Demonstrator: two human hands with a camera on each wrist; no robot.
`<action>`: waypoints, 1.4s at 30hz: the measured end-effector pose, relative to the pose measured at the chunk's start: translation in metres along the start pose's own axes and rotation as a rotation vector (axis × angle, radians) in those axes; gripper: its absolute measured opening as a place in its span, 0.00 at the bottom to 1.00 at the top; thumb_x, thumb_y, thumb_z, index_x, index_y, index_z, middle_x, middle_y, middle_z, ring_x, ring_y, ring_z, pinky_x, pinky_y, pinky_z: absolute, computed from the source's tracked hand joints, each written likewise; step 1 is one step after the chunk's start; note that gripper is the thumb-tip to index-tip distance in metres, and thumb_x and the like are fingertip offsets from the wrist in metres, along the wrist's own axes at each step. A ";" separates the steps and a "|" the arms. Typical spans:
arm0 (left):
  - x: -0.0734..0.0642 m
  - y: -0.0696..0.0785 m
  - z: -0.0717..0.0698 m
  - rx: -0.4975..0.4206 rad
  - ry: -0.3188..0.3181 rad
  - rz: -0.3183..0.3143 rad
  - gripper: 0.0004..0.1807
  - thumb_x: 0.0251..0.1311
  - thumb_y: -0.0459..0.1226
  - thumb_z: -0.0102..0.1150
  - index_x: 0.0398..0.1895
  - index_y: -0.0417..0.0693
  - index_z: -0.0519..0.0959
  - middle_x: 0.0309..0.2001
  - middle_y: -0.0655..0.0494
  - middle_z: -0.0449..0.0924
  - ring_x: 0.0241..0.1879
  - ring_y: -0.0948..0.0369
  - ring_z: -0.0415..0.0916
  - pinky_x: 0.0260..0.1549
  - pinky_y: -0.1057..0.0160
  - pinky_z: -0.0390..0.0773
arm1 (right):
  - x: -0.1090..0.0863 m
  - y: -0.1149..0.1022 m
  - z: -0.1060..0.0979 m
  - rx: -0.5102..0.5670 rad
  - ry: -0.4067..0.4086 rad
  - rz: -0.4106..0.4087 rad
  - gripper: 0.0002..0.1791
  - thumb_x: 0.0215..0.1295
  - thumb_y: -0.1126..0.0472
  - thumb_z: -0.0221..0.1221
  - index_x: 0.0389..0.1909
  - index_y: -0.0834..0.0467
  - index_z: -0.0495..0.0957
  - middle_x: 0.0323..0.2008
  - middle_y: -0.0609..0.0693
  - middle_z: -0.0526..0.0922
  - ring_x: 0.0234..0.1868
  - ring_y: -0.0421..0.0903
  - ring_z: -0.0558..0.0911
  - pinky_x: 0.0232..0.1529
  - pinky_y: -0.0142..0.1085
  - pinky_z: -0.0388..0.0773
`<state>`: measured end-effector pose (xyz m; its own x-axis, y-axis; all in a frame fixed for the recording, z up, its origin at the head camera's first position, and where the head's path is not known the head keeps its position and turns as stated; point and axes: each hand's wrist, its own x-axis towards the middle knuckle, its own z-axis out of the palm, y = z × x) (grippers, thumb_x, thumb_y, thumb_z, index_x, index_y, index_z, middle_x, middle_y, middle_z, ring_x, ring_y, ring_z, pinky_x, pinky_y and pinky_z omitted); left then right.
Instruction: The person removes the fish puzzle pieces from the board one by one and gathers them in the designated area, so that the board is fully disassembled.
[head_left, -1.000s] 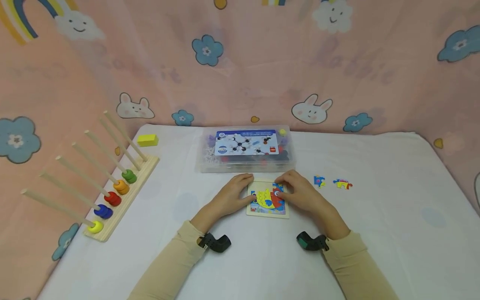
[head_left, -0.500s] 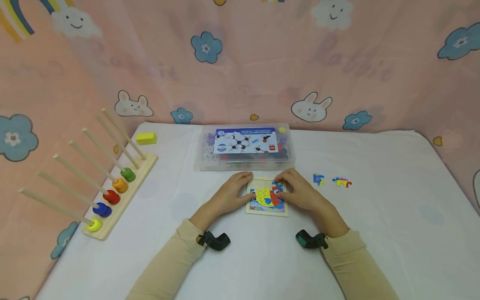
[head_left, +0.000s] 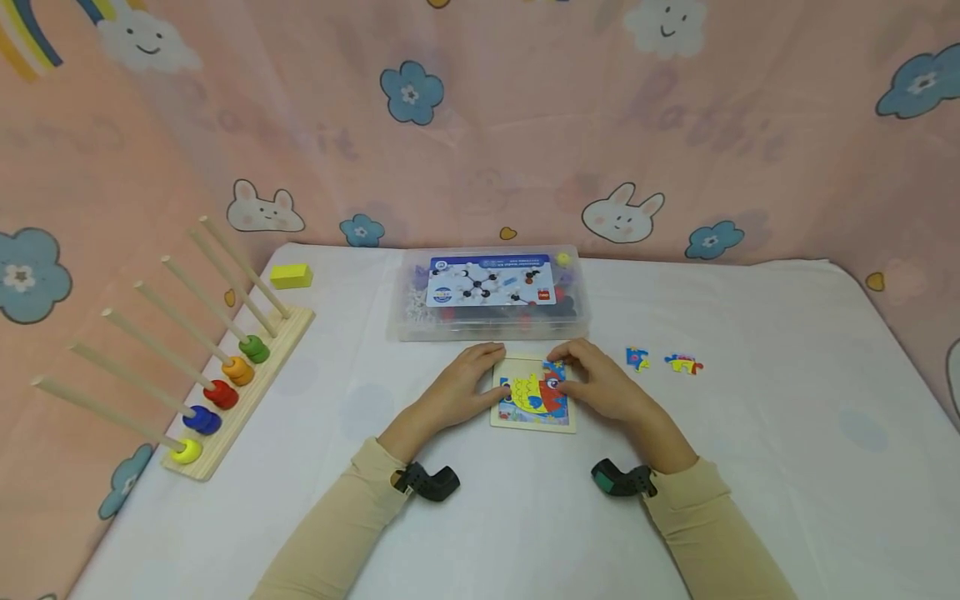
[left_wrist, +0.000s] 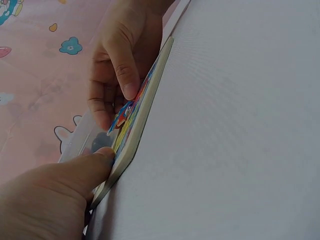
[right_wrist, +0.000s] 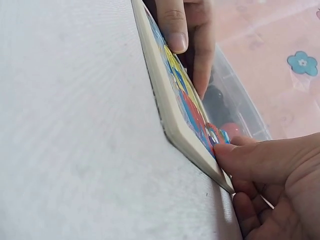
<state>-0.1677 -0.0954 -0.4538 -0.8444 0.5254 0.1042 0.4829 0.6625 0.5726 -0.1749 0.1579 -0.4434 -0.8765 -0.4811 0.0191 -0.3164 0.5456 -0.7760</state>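
In the head view, a square wooden puzzle board (head_left: 534,421) with a yellow and red fish picture lies on the white tabletop. My left hand (head_left: 459,390) grips its left side, thumb on the picture and fingers toward the far corner. My right hand (head_left: 603,385) is at the upper right, thumb and index finger pinching a puzzle piece (right_wrist: 218,133) with red and blue on it. Both wrist views show this piece tilted up from the board's surface. Two loose puzzle pieces lie to the right, one mostly blue (head_left: 637,359) and one yellow and red (head_left: 684,365).
Behind the board sits a clear plastic case (head_left: 491,325) with a molecule-model label. At the left stands a wooden peg stand (head_left: 258,400) with coloured rings on several pegs. A yellow block (head_left: 291,276) lies near the back left edge. Patterned pink cloth (head_left: 487,125) hangs behind.
The whole scene sits slightly higher in the head view. Both hands stay at the board, with only a slight shift of the right fingers at the piece.
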 end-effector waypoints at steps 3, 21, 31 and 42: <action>0.000 0.000 -0.001 0.003 -0.003 -0.004 0.34 0.61 0.46 0.60 0.67 0.38 0.65 0.68 0.48 0.64 0.69 0.53 0.58 0.69 0.56 0.59 | -0.001 0.001 0.000 0.013 0.013 0.012 0.18 0.62 0.69 0.59 0.54 0.60 0.73 0.52 0.56 0.73 0.53 0.52 0.70 0.62 0.51 0.67; 0.000 0.000 -0.002 0.002 -0.009 -0.006 0.34 0.61 0.45 0.60 0.67 0.38 0.65 0.68 0.48 0.63 0.70 0.54 0.57 0.69 0.56 0.59 | -0.001 0.000 0.000 0.011 0.095 0.026 0.16 0.63 0.67 0.59 0.53 0.61 0.76 0.50 0.56 0.77 0.50 0.51 0.75 0.57 0.50 0.74; -0.001 0.000 0.000 0.005 -0.019 -0.007 0.34 0.62 0.46 0.59 0.67 0.39 0.65 0.69 0.48 0.63 0.70 0.53 0.57 0.69 0.56 0.59 | -0.002 -0.001 -0.001 0.030 0.087 0.008 0.16 0.64 0.67 0.58 0.53 0.62 0.76 0.51 0.57 0.76 0.49 0.52 0.75 0.56 0.50 0.74; -0.001 0.002 -0.001 0.011 -0.010 0.001 0.34 0.62 0.46 0.59 0.67 0.38 0.65 0.68 0.47 0.63 0.70 0.52 0.57 0.69 0.56 0.59 | -0.013 -0.003 -0.022 -0.002 0.063 0.116 0.17 0.66 0.64 0.56 0.55 0.60 0.75 0.57 0.57 0.73 0.60 0.56 0.71 0.62 0.54 0.69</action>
<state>-0.1663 -0.0951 -0.4519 -0.8416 0.5315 0.0966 0.4863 0.6675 0.5639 -0.1703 0.1779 -0.4273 -0.9283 -0.3706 -0.0311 -0.2121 0.5963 -0.7743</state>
